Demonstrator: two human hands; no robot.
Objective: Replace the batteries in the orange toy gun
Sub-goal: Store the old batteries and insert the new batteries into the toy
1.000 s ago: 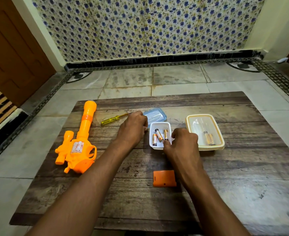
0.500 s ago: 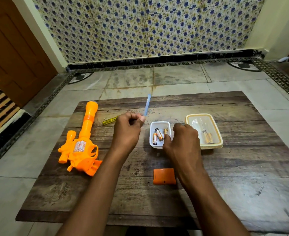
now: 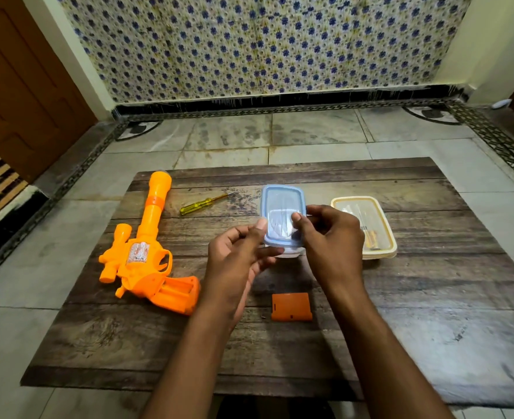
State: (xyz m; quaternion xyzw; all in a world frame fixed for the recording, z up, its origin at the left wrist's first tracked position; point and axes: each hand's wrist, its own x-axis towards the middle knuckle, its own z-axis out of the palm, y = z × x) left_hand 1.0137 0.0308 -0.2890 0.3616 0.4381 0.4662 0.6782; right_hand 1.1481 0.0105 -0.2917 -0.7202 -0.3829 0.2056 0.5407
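- Battery cover (image 3: 292,306): off, nearest you, w/ tiny screw beside it.
- Orange toy gun (image 3: 147,261): lies left; grip bay open, looks empty. Refit still to do.
- Left hand (image 3: 237,258) & right hand (image 3: 328,237): both pinch blue lid (image 3: 283,216), which half a sec ago only left held, edge-on, now over small white box.
- Screwdriver (image 3: 203,202): far side.
- Yellow-lidded tub (image 3: 364,225): right, shut.

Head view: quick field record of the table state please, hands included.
toy gun: lying at table left, grip compartment open
battery cover: loose on table, near edge
blue lid: held by both hands above small white box
left hand: pinches lid
right hand: pinches lid
screwdriver: behind gun
yellow-rimmed box: right, closed
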